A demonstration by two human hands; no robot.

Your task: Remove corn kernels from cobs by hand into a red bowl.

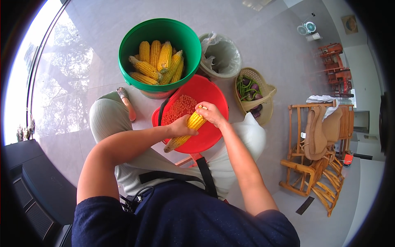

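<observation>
My left hand [181, 126] is wrapped around the middle of a yellow ear of corn [195, 121], tilted with one end up and to the right. At that upper end, my right hand [210, 114] has its fingers bent against the kernels; whether it holds any loose ones is hidden. Beneath both hands stands a red plastic bucket [213, 92] with a black handle. Loose corn kernels [179, 108] cover part of its inside. Just beyond it, a green bucket [129, 43] holds several husked ears of corn [148, 69].
A bin lined with a clear plastic bag [228, 51] stands behind the red bucket. To its right is a woven basket [267, 105] with eggplants [254, 88] and green beans [243, 89]. A wooden rocking chair [296, 173] stands farther right, and a black appliance [43, 185] at left.
</observation>
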